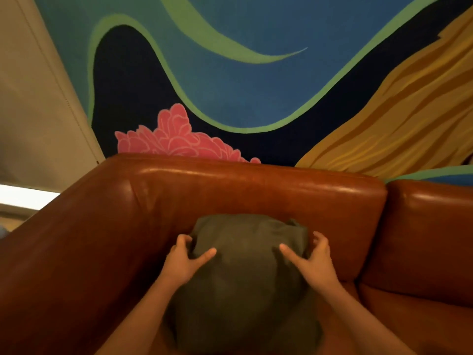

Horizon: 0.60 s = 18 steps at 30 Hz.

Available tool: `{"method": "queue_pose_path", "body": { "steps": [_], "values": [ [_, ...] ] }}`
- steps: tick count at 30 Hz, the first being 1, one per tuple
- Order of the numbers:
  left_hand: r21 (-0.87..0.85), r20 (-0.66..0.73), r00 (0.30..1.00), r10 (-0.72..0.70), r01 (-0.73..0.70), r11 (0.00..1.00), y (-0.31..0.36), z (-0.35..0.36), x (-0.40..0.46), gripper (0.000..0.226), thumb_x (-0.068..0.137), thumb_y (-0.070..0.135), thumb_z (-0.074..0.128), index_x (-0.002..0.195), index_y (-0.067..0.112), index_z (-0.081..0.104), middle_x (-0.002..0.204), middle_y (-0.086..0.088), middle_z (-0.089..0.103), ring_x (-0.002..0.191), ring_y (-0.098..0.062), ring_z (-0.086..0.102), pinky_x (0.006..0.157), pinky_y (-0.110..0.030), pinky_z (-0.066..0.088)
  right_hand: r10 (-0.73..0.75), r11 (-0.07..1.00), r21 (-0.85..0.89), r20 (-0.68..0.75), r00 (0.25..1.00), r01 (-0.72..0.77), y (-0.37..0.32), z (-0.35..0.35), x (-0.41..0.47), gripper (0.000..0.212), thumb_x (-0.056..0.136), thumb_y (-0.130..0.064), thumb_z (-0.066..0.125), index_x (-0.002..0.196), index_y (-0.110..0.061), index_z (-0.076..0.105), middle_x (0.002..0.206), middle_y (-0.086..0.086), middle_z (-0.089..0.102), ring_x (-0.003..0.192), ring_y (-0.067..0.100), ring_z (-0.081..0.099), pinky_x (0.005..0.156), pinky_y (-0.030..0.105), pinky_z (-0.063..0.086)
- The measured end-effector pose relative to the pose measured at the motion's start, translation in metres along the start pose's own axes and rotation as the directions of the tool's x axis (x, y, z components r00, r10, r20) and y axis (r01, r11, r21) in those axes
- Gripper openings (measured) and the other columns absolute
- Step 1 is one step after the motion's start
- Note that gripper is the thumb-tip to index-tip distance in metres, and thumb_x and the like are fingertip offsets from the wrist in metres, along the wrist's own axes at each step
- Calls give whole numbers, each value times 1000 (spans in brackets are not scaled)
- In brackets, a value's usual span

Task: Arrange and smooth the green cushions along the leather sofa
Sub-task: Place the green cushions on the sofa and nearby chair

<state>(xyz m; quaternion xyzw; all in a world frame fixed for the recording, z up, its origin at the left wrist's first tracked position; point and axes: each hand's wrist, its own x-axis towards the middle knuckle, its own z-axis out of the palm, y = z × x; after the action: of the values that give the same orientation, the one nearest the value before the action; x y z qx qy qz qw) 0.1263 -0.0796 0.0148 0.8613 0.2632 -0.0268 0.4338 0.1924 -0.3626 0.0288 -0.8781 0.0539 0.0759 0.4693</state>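
A dark green cushion (245, 272) leans against the backrest of the brown leather sofa (256, 190), in its left corner by the armrest. My left hand (185, 260) grips the cushion's upper left side, thumb on its front and fingers wrapped round the edge. My right hand (311, 260) holds the upper right side the same way. Both forearms reach in from the bottom of the view. The cushion's lower part is dim and partly hidden between my arms.
The sofa's left armrest (64, 252) runs down the left side. A second backrest section (430, 226) continues to the right. Behind the sofa is a painted wall mural (256, 85) with a pink flower, and a pale blind (38, 98) at far left.
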Motion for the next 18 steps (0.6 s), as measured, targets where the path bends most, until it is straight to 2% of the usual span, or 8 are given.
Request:
{"method": "queue_pose_path", "body": {
  "steps": [2, 4, 6, 8, 10, 14, 18],
  "values": [
    [10, 35, 999, -22, 22, 1000, 1, -2, 0, 84, 73, 55, 71, 137, 14, 35, 139, -13, 44, 125, -30, 46, 102, -41, 42, 3, 1000, 15, 100, 995, -4, -7, -2, 6, 92, 85, -44, 65, 151, -16, 8, 152, 13, 32, 137, 34, 35, 111, 45, 33],
    [31, 33, 999, 21, -22, 999, 4, 3, 1, 85, 77, 52, 70, 142, 13, 32, 141, -10, 45, 127, -29, 46, 104, -39, 41, 32, 995, -98, 118, 992, -21, -6, 5, 10, 80, 95, -42, 51, 152, -18, 2, 142, 17, 47, 126, 39, 48, 101, 43, 41],
    [29, 19, 997, 77, -78, 997, 9, 10, 2, 84, 78, 51, 69, 144, 15, 32, 141, -7, 48, 126, -28, 48, 104, -41, 41, 27, 985, -168, -4, 1000, -28, -2, 12, 7, 71, 97, -40, 46, 152, -16, 7, 124, 20, 60, 110, 42, 57, 86, 44, 48],
    [30, 28, 994, 108, -109, 994, 13, 12, 6, 84, 77, 51, 70, 144, 17, 33, 140, -5, 49, 126, -27, 49, 104, -41, 42, 27, 984, -170, -134, 991, -50, 2, 15, 4, 66, 96, -40, 48, 149, -14, 18, 118, 19, 63, 107, 43, 58, 77, 40, 45],
    [43, 62, 992, 110, -113, 993, 15, 10, 11, 84, 76, 51, 71, 144, 18, 32, 140, -5, 49, 126, -27, 48, 104, -43, 41, 44, 984, -161, -163, 986, -71, 5, 14, 2, 64, 95, -41, 50, 147, -15, 22, 122, 19, 61, 111, 43, 55, 77, 39, 43],
    [27, 116, 992, 56, -59, 998, 12, 5, 20, 87, 74, 51, 73, 143, 19, 29, 143, -6, 45, 127, -30, 46, 104, -48, 40, 85, 978, -182, -108, 991, -104, 2, 16, 7, 65, 94, -42, 52, 145, -16, 21, 125, 21, 58, 109, 42, 57, 79, 41, 46],
    [54, 161, 987, 10, -18, 998, 10, 2, 28, 89, 73, 51, 74, 141, 18, 28, 144, -10, 40, 128, -34, 43, 105, -49, 39, 105, 981, -157, -74, 992, -116, -2, 13, 4, 72, 93, -43, 53, 148, -16, 16, 135, 19, 53, 118, 41, 53, 91, 45, 46]
  ]
}}
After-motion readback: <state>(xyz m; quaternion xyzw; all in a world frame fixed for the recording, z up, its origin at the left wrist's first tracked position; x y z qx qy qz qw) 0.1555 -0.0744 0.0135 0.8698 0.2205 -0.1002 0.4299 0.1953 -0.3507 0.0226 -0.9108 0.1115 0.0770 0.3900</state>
